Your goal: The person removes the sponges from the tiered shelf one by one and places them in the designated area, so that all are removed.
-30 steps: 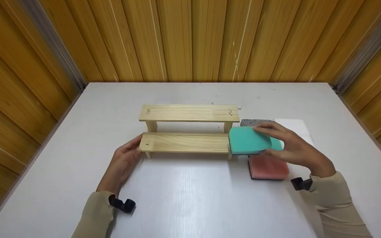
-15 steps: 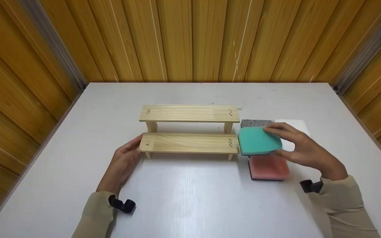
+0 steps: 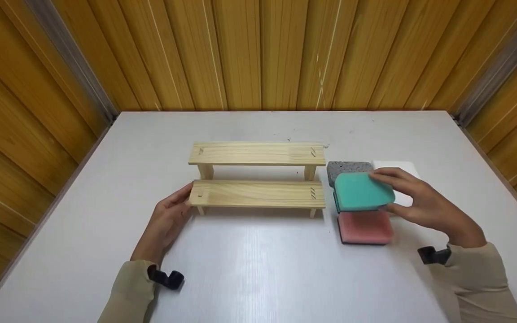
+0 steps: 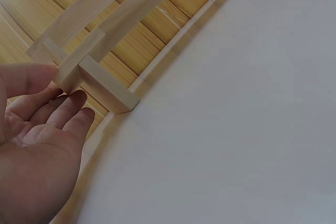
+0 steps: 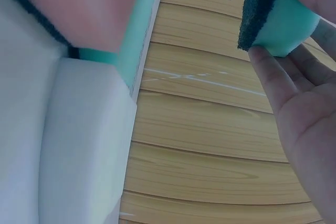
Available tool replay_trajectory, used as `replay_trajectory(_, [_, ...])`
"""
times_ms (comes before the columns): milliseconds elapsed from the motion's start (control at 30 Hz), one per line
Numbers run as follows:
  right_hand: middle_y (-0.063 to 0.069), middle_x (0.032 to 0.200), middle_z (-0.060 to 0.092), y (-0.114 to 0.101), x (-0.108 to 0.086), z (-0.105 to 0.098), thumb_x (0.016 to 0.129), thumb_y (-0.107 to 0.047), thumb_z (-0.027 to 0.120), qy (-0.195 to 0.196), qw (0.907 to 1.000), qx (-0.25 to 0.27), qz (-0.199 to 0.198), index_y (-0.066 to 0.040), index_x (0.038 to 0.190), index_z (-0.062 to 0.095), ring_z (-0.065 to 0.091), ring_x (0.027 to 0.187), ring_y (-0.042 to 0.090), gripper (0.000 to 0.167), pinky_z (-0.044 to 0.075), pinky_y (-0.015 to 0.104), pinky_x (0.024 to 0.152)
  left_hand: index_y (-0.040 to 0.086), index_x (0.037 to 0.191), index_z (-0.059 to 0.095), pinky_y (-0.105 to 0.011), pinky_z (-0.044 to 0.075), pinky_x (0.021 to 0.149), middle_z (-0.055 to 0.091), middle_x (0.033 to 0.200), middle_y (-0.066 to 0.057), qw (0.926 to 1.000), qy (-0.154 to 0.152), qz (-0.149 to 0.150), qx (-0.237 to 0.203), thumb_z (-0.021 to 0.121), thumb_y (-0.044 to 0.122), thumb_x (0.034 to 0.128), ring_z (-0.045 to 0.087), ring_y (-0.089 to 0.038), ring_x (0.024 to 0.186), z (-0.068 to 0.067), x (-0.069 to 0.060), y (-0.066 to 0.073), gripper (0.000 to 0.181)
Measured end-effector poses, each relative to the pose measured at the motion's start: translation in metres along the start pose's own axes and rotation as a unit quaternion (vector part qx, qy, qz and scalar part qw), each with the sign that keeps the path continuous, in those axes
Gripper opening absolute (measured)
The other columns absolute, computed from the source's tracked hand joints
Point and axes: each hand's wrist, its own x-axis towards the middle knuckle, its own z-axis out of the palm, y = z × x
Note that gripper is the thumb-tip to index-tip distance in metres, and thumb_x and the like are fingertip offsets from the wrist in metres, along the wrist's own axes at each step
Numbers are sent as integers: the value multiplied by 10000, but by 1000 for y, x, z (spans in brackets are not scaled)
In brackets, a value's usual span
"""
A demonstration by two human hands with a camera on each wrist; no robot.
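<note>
In the head view a two-tier wooden stand point(image 3: 256, 194) stands on the white table. My left hand point(image 3: 168, 220) holds the left end of its lower board, thumb and fingers point(image 4: 79, 121) on either side of the edge in the left wrist view. My right hand point(image 3: 424, 206) grips a teal scouring sponge point(image 3: 362, 191) by its right end, off the stand's right side. Its dark green scouring face shows in the right wrist view, and the sponge is raised. Beneath it, a second teal sponge point(image 5: 137, 40) is mostly hidden. A pink sponge point(image 3: 366, 228) lies just in front.
Behind the held sponge lie a speckled grey sponge or block point(image 3: 347, 167) and a white block point(image 3: 395, 167), partly covered by my right hand. Wood-grain panel walls point(image 3: 281, 54) stand behind and beside the white table point(image 3: 240, 278).
My right hand has carried the teal sponge rightward, away from the lower board's right end, which is now uncovered. My left hand and the stand stay put.
</note>
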Motion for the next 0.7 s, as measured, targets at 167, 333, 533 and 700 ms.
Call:
replay_trajectory(167, [154,1349,496,1,-5,-4,666,170,759,-8,9999,21,128,-64,1388,508,333,1267,-145,800,330,-2,983,-9,1478,314,-230,366,1121,276,1572,-107,10000,30,22,-25,512,-38,943,300,-208,1439,0,0,0,572])
replay_trajectory(333, [138,1350,497,3,-12,-9,654,193,752,22,9998,46,173,-56,1385,508,339,1268,-144,810,322,4,990,-4,1477,323,-227,371,1116,287,1567,-103,10000,41,14,-38,521,-38,939,305,-208,1437,0,-1,0,574])
replay_trajectory(533, [87,1364,489,7,-20,-13,644,197,755,72,9998,80,192,-36,1373,513,342,1272,-138,803,318,5,985,9,1484,315,-222,364,1119,278,1572,-90,10000,-16,1,24,527,-28,942,295,-203,1442,0,-1,-1,584])
replay_trajectory(700, [13,1381,477,9,-26,-16,645,192,757,123,9996,147,215,-20,1368,513,348,1276,-128,792,316,2,993,7,1484,314,-225,364,1119,274,1575,-94,10000,-18,11,67,543,-19,936,292,-207,1444,0,-1,0,594])
